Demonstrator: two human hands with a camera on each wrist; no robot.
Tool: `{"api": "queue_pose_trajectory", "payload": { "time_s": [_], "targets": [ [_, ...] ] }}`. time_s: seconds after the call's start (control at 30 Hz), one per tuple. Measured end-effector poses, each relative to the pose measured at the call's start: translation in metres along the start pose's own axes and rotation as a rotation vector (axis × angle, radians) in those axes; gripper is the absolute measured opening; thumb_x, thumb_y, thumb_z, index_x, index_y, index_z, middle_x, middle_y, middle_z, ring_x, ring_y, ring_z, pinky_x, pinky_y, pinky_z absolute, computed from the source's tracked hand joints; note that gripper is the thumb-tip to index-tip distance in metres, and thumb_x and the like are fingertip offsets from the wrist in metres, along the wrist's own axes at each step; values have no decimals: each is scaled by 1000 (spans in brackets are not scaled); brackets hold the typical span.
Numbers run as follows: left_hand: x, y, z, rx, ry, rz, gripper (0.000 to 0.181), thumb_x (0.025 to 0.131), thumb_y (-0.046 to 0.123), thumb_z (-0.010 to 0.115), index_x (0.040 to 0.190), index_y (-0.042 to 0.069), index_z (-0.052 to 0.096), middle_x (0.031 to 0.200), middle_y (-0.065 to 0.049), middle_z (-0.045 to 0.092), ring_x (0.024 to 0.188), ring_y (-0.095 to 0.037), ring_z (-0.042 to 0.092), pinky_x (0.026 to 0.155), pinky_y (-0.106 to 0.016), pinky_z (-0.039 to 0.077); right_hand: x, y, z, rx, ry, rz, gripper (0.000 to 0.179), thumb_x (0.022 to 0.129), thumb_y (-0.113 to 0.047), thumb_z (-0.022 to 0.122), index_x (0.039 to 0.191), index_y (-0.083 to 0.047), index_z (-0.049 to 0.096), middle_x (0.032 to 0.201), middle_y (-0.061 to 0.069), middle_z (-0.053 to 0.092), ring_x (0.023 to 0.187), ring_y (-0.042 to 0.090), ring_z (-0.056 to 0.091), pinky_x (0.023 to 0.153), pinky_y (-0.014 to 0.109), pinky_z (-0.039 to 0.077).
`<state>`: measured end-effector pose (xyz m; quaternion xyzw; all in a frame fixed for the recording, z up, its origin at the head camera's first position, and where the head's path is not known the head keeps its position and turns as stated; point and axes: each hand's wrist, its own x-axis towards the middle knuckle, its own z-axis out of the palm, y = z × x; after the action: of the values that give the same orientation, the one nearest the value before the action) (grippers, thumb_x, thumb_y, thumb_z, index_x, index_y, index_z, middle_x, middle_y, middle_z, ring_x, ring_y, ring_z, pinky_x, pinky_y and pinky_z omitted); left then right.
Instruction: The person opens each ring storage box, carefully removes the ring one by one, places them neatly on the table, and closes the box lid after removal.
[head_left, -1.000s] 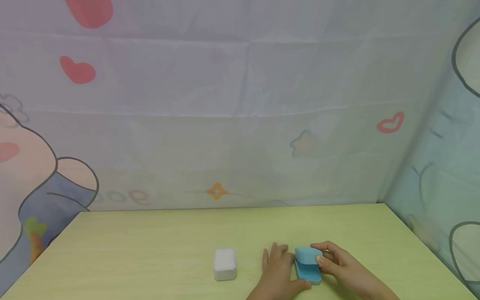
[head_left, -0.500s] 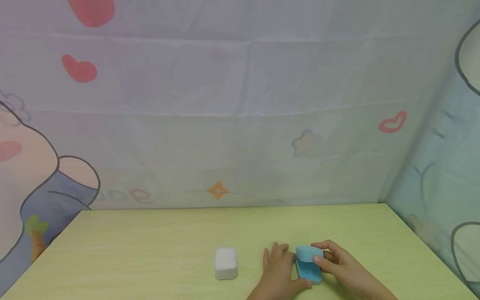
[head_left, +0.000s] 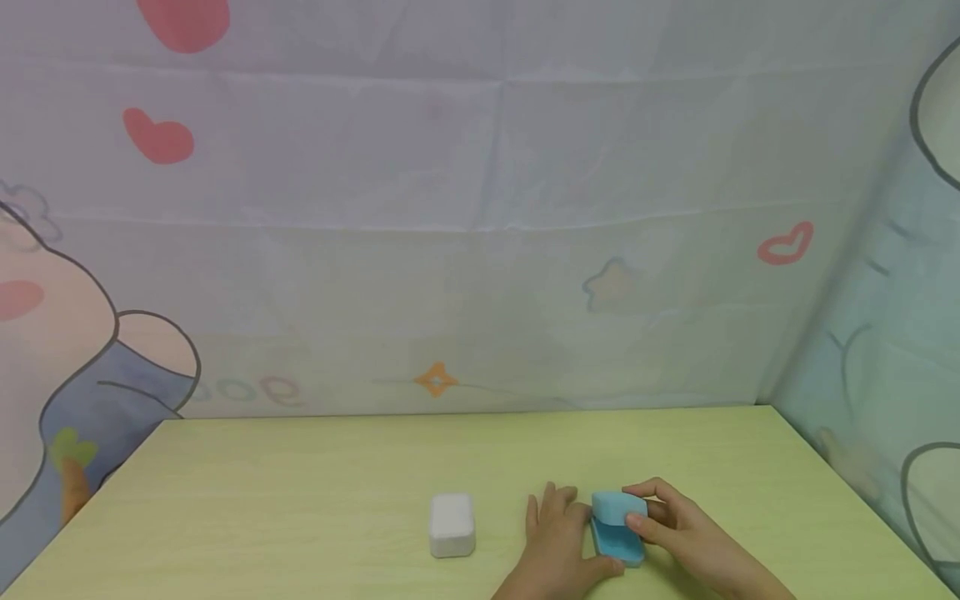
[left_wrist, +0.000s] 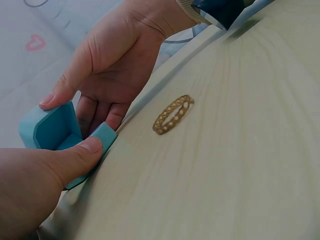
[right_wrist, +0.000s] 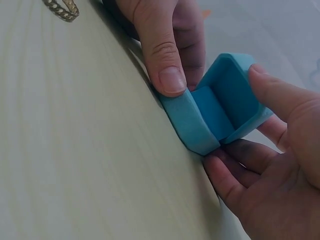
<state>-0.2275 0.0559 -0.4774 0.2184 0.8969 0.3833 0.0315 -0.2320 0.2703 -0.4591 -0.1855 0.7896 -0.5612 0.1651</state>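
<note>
A small light-blue jewellery box [head_left: 619, 547] stands on the table with its hinged lid [head_left: 617, 507] raised partway, right of the middle in the head view. From its left my left hand [head_left: 555, 543] holds the base; the thumb presses on the front edge, as the right wrist view shows. My right hand [head_left: 686, 533] pinches the lid from the right, thumb on its front rim, with other fingers down beside the base. The lid's blue inner side [right_wrist: 235, 90] shows in the right wrist view. A gold chain-patterned band [left_wrist: 173, 115] lies on the table near the box.
A white box [head_left: 452, 527] with rounded corners stands on the pale wooden table [head_left: 300, 500], left of my left hand. Behind the table hangs a printed cloth [head_left: 390, 167] with hearts. A dark band [left_wrist: 220, 10] is at my right wrist.
Both hands keep their hold on the blue box. My right thumb has slid slightly left on the lid's rim, and the head view has shifted slightly.
</note>
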Motion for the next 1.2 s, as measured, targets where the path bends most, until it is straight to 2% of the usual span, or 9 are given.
{"api": "queue_pose_trajectory", "payload": {
  "time_s": [0.4,0.57,0.7,0.77,0.87,0.97,1.1,1.2],
  "targets": [
    [-1,-1,0,-12,4,4,62,76,46,74,119,5,58,143,-17,37,141,-46,16,111,-66,7,0,0,-1,3,5,27,49,99,-26,48,137,0,31,128,18,56,109,12,56,86,19,46],
    [0,-1,1,-15,-3,-2,63,76,47,74,120,5,58,144,-17,37,142,-46,15,112,-65,6,0,-1,1,-40,29,37,57,99,-28,48,146,-2,27,136,21,50,111,5,55,93,30,47],
    [0,-1,1,-26,-6,-12,62,76,47,74,121,6,57,144,-17,37,142,-45,15,112,-65,5,1,-2,3,-74,63,46,57,98,-29,50,145,-2,33,142,22,43,116,8,54,98,40,46],
    [0,0,1,-29,-7,-15,62,76,47,74,121,7,58,144,-17,37,142,-45,15,112,-65,5,1,-2,4,-77,67,43,56,98,-29,50,144,-2,34,142,22,43,117,10,53,98,41,46],
    [0,0,0,-30,-7,-14,62,76,46,74,120,7,58,144,-17,37,142,-45,15,112,-65,5,1,-1,3,-76,66,36,55,98,-29,50,144,-2,34,143,23,42,115,5,54,99,41,46],
    [0,0,0,-31,-8,-12,62,76,46,74,120,6,58,144,-17,37,142,-45,15,112,-65,5,1,0,2,-62,54,27,55,98,-27,50,144,-1,34,142,23,43,111,-1,55,96,32,48],
    [0,0,0,-35,-9,-14,62,76,47,74,120,6,58,144,-17,36,142,-45,14,112,-65,5,1,1,2,-25,32,10,55,98,-25,50,143,2,33,140,22,46,109,-1,56,89,17,46],
    [0,0,0,-35,-10,-15,63,76,47,74,120,6,58,144,-17,36,142,-45,14,112,-65,4,0,2,1,-7,16,-5,55,98,-23,50,143,3,31,138,21,47,109,-1,56,87,14,45]
  ]
}}
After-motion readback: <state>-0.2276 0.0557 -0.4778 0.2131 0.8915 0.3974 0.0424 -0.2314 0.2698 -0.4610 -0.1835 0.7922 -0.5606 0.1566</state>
